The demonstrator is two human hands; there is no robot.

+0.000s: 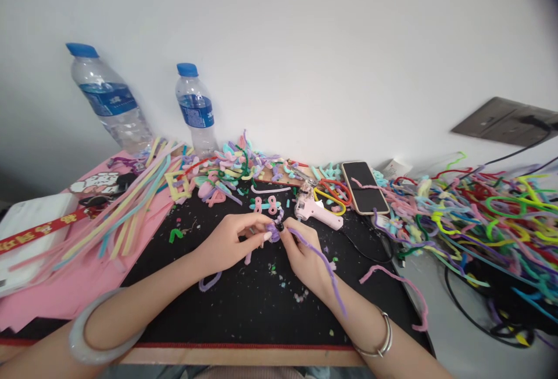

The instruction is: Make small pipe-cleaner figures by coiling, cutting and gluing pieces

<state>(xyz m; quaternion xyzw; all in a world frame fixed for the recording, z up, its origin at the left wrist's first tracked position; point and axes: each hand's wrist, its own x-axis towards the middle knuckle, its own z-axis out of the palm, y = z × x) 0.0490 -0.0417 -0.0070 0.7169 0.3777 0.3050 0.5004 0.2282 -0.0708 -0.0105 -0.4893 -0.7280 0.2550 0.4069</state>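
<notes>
Between my two hands is a small purple pipe-cleaner shape (274, 232), held over the black mat (244, 303). My left hand (233, 239) pinches it from the left with thumb and forefinger. From the right, my right hand (300, 251) grips it, with something small and dark at the fingertips that I cannot make out. A long purple pipe-cleaner tail (325, 263) runs from the shape over the back of my right hand to the wrist. Just beyond the fingers lie small pink pipe-cleaner loops (265, 204) and a pale pink glue gun (320, 213).
Water bottles (196, 114) stand against the wall. A phone (365, 187) lies at the back right, beside a large tangle of coloured pipe cleaners (501, 216). Long pastel pipe cleaners (143, 199) cover the pink sheet (87, 280) at left. A black cable (364, 254) trails right from the glue gun.
</notes>
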